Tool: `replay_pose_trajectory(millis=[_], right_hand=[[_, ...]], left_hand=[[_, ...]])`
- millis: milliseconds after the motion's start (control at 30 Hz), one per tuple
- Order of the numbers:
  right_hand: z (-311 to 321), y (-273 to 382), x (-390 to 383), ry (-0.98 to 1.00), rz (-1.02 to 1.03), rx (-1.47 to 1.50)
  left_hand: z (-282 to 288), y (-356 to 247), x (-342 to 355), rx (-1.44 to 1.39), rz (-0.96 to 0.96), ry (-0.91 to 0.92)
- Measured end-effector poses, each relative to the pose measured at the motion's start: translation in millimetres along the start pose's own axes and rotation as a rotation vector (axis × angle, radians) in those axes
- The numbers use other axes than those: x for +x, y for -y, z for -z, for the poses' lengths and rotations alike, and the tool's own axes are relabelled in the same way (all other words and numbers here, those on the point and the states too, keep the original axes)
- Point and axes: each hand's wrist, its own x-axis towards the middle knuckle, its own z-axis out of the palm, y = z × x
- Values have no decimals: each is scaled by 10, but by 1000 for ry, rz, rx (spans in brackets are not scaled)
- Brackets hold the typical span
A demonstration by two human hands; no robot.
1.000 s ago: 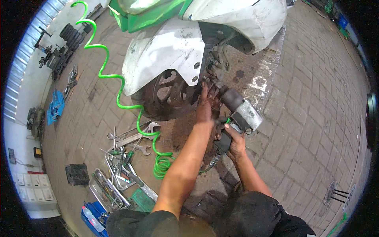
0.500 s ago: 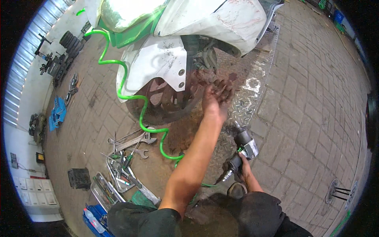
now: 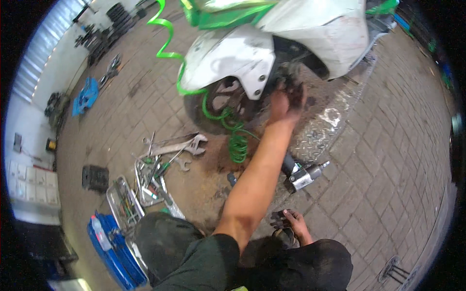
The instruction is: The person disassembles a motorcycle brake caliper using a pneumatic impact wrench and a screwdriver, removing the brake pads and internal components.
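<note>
Noted silver-and-black metal impact wrench (image 3: 304,178) as shifted since the earlier frame: out of right hand (image 3: 294,221), now lying on the ground just right of left forearm (image 3: 262,177), partly hidden at the handle. Noted right hand as bare, with fingers loosely apart. Noted left hand (image 3: 290,99) as raised beside dark round front wheel (image 3: 238,104) of white-and-green plastic-panelled scooter (image 3: 320,43); too blurred to tell whether gripping anything. Inspected containers at lower left. Found long blue metal toolbox (image 3: 124,262) carrying clear plastic bottle (image 3: 100,234) with reddish marking, too small to read. Found shallow silver metal tray (image 3: 110,198) holding slim tools. Found black boxy container (image 3: 95,178) near tray; cannot tell contents.
</note>
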Motion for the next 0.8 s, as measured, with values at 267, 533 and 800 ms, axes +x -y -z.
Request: replay_pose_trajectory(millis=[267, 533, 800], right_hand=[[-99, 99, -276, 47, -12, -7], [-180, 456, -259, 2, 93, -143], [-485, 902, -32, 343, 208, -499]], left_hand=[[150, 616, 132, 510, -223, -496], [-514, -397, -1213, 2236, 534, 1035], [841, -2809, -3316, 2835, -46, -248]])
